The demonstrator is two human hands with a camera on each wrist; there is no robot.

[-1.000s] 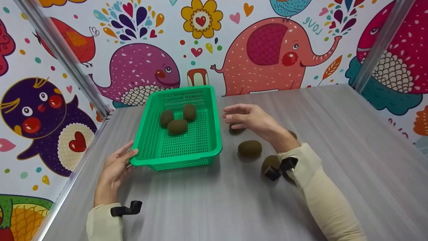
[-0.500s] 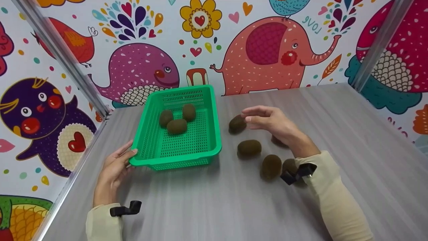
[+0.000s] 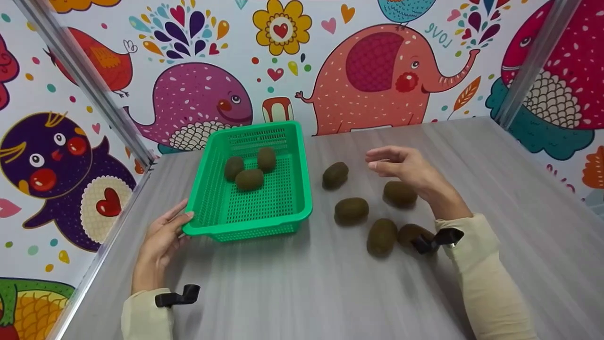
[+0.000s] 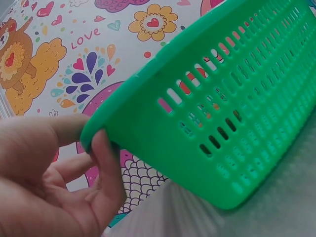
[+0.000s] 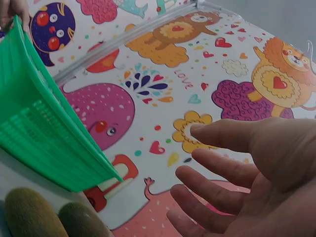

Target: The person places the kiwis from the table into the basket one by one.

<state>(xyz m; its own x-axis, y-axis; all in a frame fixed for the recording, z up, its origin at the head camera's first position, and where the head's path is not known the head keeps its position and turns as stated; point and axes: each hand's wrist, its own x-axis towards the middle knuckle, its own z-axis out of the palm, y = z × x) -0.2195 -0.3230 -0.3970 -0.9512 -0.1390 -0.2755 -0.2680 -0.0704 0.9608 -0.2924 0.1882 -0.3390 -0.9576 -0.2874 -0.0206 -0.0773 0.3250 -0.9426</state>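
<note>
A green plastic basket (image 3: 255,226) stands left of centre, with three brown kiwis (image 3: 249,180) lying together on its mesh floor. My left hand (image 3: 160,245) pinches the basket's near left corner; in the left wrist view the thumb and a finger (image 4: 108,168) hold its rim. My right hand (image 3: 410,172) is over the table to the right, fingers loosely extended and nothing in them. Below it lies a kiwi (image 3: 399,194), and another kiwi (image 3: 335,175) is to its left. The right wrist view shows the palm and spread fingers (image 5: 212,192).
More kiwis lie on the grey table (image 3: 283,297): one in the middle (image 3: 351,210), one nearer me (image 3: 382,237), and a kiwi (image 3: 410,233) partly behind the right wrist's black camera mount (image 3: 439,240). Cartoon-printed walls (image 3: 283,71) enclose the back and sides.
My right hand has moved right, away from the basket, uncovering kiwis on the table. The left hand, the basket and its three kiwis have stayed put.
</note>
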